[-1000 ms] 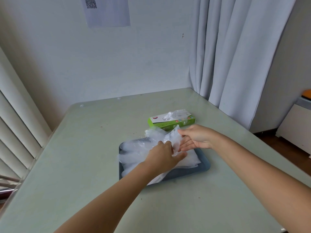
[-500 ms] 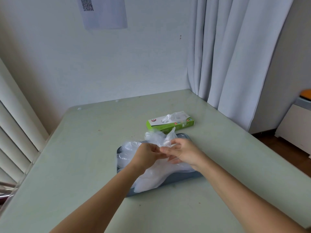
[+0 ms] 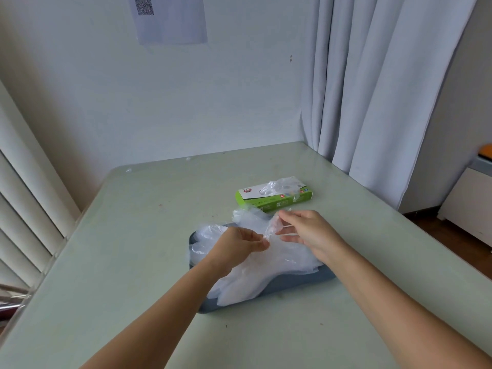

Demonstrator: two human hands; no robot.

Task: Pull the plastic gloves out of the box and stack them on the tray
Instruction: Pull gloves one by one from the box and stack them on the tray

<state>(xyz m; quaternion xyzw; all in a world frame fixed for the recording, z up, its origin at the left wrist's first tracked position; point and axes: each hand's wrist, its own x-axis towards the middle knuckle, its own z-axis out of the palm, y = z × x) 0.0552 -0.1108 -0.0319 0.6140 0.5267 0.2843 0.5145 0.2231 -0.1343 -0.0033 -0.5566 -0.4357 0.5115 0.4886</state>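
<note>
Tray: a blue tray sits in the middle of the tabletop.
Pile of gloves: thin, clear gloves lie in a heap on the tray. Some hang over its near edge.
Box: the green box lies just behind the tray. The next glove pokes out of its top.
Held glove: one crumpled glove is in the air above the far part of the tray, between the two hands.
Left hand grip: thumb and fingers pinch the low end of the held glove.
Right hand grip: thumb and first finger pinch the top end. The other fingers are spread loose.
Step now: I think the person is pulling this glove open so it can lie flat.
How to do it well: pull softly to each side so the thin plastic does not rip. Then lay it flat on the middle of the pile and let go with both hands together.
Watch out: the gloves are light and slippy, so the ones hanging over the near edge of the tray may slide off.
</note>
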